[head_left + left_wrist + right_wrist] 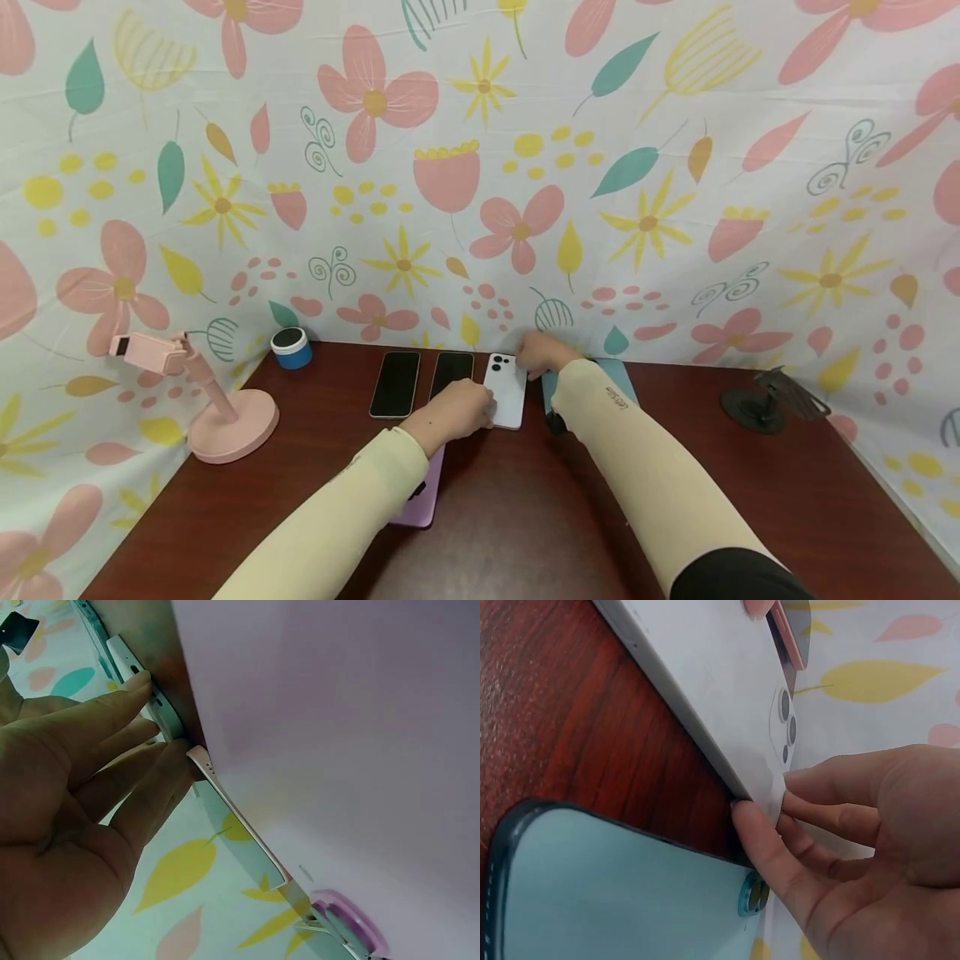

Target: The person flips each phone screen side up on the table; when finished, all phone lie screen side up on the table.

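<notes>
A white smartphone (508, 398) lies back up on the dark table, its camera lenses at the far end. My left hand (461, 408) grips its near left side, and the left wrist view has those fingers (124, 705) at the phone's edge. With thumb and fingers, my right hand (862, 855) pinches the far right corner of the phone (712, 682). Partly under the left forearm is a purple tablet (424, 504). To the right, a light blue device (617, 375) lies partly hidden by the right wrist; its camera lens shows in the right wrist view.
Two phones, one black-screened (395, 385) and one partly behind the left hand (453, 367), lie to the left. Farther left stand a blue jar (293, 354) and a pink phone stand (232, 427). A black stand (753, 410) is at right. Patterned cloth hangs behind the table.
</notes>
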`<state>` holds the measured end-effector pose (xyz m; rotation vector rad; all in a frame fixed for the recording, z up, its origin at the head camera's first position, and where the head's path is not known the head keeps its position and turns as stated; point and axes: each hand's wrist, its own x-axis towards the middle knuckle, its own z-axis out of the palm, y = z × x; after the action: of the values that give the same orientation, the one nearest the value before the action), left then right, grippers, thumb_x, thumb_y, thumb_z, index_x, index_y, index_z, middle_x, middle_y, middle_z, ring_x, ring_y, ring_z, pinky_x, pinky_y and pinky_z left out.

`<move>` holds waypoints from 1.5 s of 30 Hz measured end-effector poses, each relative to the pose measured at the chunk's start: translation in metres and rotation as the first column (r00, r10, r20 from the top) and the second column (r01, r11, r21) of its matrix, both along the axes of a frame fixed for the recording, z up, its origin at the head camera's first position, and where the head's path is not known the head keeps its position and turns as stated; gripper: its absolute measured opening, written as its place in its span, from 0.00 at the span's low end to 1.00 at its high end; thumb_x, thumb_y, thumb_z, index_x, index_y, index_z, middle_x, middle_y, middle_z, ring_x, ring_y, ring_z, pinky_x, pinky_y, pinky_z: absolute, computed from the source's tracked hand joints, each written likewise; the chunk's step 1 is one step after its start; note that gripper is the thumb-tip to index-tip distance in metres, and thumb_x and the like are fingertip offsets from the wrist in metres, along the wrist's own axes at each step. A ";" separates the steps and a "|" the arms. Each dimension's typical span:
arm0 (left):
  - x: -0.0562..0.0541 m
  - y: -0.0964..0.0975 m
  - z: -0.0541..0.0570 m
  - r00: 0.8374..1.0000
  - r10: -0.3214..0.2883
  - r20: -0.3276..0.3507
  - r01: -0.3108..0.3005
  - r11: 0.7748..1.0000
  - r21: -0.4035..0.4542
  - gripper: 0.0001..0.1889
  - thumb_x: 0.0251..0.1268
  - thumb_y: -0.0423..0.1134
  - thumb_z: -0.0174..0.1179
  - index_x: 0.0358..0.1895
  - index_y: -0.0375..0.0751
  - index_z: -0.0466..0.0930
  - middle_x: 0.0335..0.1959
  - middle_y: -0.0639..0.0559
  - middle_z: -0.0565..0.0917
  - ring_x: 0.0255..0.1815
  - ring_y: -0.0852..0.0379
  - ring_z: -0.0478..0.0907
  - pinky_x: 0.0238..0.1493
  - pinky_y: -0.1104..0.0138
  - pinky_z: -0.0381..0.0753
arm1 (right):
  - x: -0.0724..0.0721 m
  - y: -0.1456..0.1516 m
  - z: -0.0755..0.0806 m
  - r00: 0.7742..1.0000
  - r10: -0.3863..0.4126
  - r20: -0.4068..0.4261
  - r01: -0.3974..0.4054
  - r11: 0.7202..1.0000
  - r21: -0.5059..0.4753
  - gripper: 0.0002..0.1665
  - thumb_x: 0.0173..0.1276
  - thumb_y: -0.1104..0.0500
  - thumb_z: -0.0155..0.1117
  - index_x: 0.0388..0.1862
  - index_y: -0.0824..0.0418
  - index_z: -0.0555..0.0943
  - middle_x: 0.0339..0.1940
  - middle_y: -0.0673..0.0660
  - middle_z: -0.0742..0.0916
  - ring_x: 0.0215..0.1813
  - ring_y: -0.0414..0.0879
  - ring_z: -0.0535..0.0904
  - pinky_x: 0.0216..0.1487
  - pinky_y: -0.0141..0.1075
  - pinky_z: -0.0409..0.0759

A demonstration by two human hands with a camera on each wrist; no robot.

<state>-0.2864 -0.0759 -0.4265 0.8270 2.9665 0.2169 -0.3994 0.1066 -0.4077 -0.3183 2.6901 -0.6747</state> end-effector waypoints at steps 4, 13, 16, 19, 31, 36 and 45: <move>0.001 0.000 -0.002 1.000 -0.014 -0.017 0.014 1.000 -0.003 0.06 0.70 0.38 0.72 0.45 0.41 0.93 0.35 0.49 0.90 0.33 0.59 0.83 0.38 0.69 0.81 | 0.000 0.000 0.001 1.000 -0.017 0.025 0.018 1.000 -0.004 0.09 0.75 0.68 0.55 0.45 0.71 0.82 0.38 0.59 0.84 0.44 0.55 0.91 0.47 0.40 0.91; 0.004 0.002 0.002 1.000 -0.019 -0.025 0.018 1.000 -0.026 0.05 0.73 0.36 0.69 0.44 0.41 0.92 0.37 0.47 0.91 0.36 0.56 0.87 0.39 0.69 0.84 | -0.005 0.001 -0.009 0.995 -0.024 -0.100 0.026 0.999 0.018 0.23 0.76 0.66 0.53 0.18 0.55 0.69 0.17 0.48 0.74 0.22 0.43 0.74 0.27 0.33 0.77; 0.006 0.003 0.003 0.999 -0.024 -0.044 0.022 0.998 -0.051 0.04 0.72 0.36 0.70 0.42 0.42 0.93 0.38 0.47 0.92 0.38 0.55 0.89 0.40 0.67 0.86 | -0.007 -0.002 -0.011 0.989 -0.019 -0.150 0.024 0.999 0.033 0.26 0.75 0.65 0.53 0.14 0.52 0.64 0.13 0.47 0.71 0.19 0.41 0.66 0.24 0.31 0.67; 0.008 0.004 0.004 0.998 -0.024 -0.050 0.021 0.998 -0.059 0.04 0.72 0.36 0.70 0.41 0.42 0.93 0.38 0.47 0.92 0.38 0.54 0.89 0.40 0.67 0.86 | -0.004 -0.005 -0.009 0.985 -0.029 -0.169 0.034 0.999 0.025 0.25 0.77 0.62 0.53 0.16 0.52 0.66 0.15 0.47 0.70 0.20 0.41 0.64 0.24 0.32 0.65; 0.014 0.008 0.003 0.996 -0.042 -0.072 0.034 0.994 -0.103 0.05 0.74 0.36 0.68 0.42 0.41 0.93 0.40 0.45 0.91 0.37 0.53 0.89 0.37 0.67 0.86 | 0.005 -0.011 -0.007 0.978 -0.078 -0.191 0.081 0.997 0.005 0.20 0.79 0.62 0.53 0.22 0.56 0.71 0.19 0.51 0.70 0.22 0.43 0.64 0.25 0.33 0.64; 0.014 0.010 0.000 0.997 -0.040 -0.072 0.031 0.992 -0.124 0.07 0.75 0.36 0.67 0.46 0.40 0.93 0.43 0.45 0.92 0.37 0.55 0.88 0.36 0.68 0.85 | 0.005 -0.010 -0.009 0.977 -0.096 -0.189 0.098 0.995 -0.001 0.19 0.79 0.63 0.53 0.23 0.57 0.72 0.17 0.50 0.69 0.20 0.43 0.63 0.24 0.33 0.63; 0.016 0.011 0.005 0.997 -0.029 -0.065 0.020 0.991 -0.129 0.08 0.74 0.36 0.67 0.48 0.40 0.93 0.47 0.44 0.92 0.37 0.54 0.90 0.36 0.67 0.87 | 0.016 -0.007 0.006 0.978 -0.041 -0.205 0.052 0.998 0.047 0.23 0.78 0.66 0.52 0.19 0.56 0.68 0.16 0.49 0.68 0.19 0.41 0.62 0.24 0.30 0.63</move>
<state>-0.2699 -0.0644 -0.4216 0.8708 2.9911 -0.0024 -0.3837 0.0996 -0.4016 -0.3284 2.9126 -0.6136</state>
